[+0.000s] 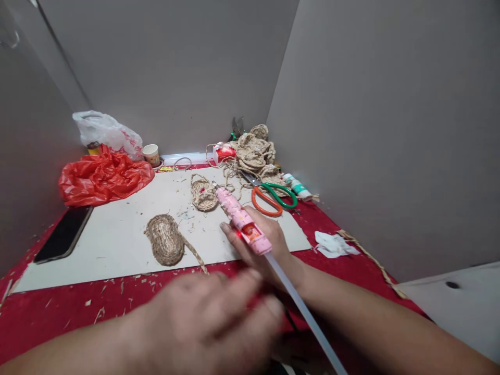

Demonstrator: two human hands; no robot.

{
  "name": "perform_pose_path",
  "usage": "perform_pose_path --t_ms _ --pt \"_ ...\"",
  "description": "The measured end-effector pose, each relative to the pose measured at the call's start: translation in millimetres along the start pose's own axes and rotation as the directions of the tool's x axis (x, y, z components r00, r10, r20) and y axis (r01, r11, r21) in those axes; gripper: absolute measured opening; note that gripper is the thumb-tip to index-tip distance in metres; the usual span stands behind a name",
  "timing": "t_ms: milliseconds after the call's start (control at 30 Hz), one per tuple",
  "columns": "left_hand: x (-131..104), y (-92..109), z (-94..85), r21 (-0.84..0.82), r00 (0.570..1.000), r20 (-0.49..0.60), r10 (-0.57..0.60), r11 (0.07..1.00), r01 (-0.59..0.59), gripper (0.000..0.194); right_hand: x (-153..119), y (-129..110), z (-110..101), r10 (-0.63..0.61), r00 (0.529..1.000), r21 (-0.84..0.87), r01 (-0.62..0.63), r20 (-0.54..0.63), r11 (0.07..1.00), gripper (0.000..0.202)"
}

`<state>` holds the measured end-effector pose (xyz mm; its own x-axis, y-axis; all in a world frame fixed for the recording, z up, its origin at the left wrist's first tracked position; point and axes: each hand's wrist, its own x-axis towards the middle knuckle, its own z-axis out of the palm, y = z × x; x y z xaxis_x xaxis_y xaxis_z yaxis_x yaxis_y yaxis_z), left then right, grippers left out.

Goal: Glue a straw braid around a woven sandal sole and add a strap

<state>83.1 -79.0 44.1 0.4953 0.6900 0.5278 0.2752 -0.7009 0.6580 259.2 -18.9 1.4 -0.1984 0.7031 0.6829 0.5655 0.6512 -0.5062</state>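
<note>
My right hand (pixel 273 245) is wrapped round a pink hot glue gun (pixel 238 213), its metal nozzle pointing away and up to the left. A long translucent glue stick (pixel 304 310) runs out of its rear towards me. Low in front, my left hand (pixel 211 317) is smeared by motion, with fingers reaching right beneath the glue gun; whether it holds anything is unclear. A coiled straw-rope sole (pixel 166 240) with a loose tail lies on the white board (pixel 117 224). Just beyond the nozzle sits a small woven straw slipper (pixel 204 195) with a red spot.
Scissors (pixel 269 195) with green and orange handles lie beside a heap of braided straw rope (pixel 252 151). At left are a red plastic bag (pixel 105 177), a phone (pixel 64 234) and a paper cup (pixel 151 154). Crumpled tissue (pixel 335 245) rests at right. Grey walls enclose the table.
</note>
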Motion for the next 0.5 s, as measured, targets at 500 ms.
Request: perform_pose_path --t_ms 500 --pt "26 11 31.4 0.402 0.747 0.206 0.632 0.641 -0.654 0.026 -1 9 8 -0.128 0.969 -0.271 0.068 -0.211 0.96 0.017"
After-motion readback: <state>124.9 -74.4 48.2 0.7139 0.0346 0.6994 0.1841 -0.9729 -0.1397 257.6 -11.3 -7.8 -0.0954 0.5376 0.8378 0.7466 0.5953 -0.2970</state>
